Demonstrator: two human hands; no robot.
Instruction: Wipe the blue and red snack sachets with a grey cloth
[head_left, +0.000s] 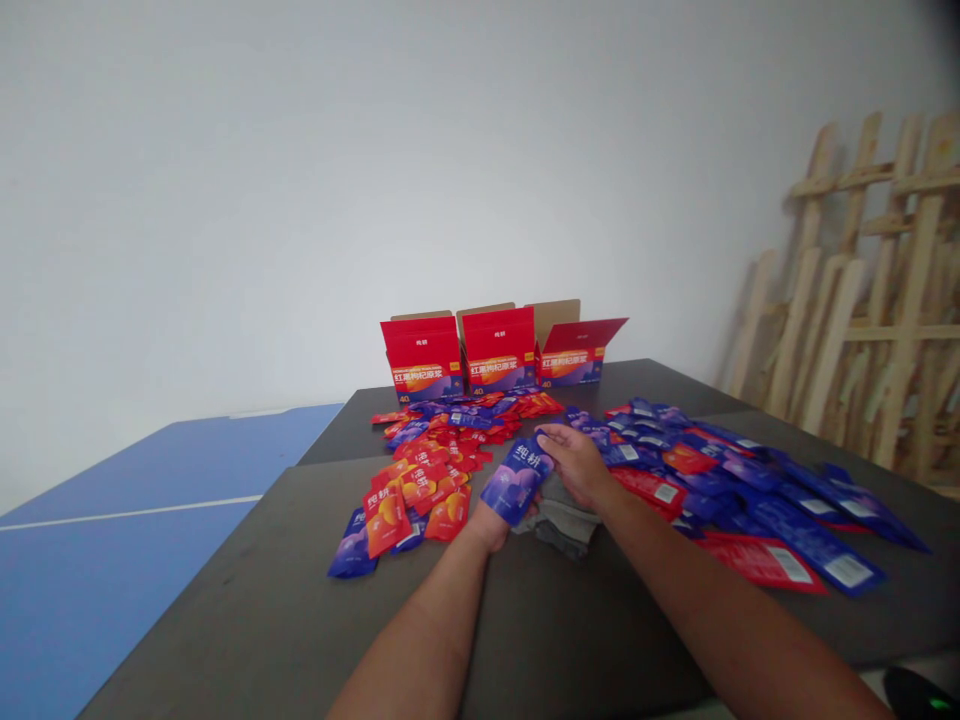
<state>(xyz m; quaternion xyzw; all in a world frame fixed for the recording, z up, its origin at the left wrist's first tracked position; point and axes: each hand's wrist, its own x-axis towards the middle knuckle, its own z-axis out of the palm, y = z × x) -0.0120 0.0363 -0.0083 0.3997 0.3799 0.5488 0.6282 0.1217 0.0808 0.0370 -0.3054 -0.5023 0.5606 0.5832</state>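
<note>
Both hands are on one purple pouch with white characters and a berry picture, its front facing me. My left hand holds it from below, with most fingers hidden behind it. At its upper right corner, my right hand pinches the edge. A crumpled grey cloth lies on the dark table under the hands. To the left is a loose pile of red pouches with some purple ones among them. On the right, a larger heap of mostly purple pouches includes several red ones.
Three open red-and-purple cartons, the left, middle and right, stand at the dark table's far end. A blue table adjoins on the left. Wooden frames lean against the wall at right.
</note>
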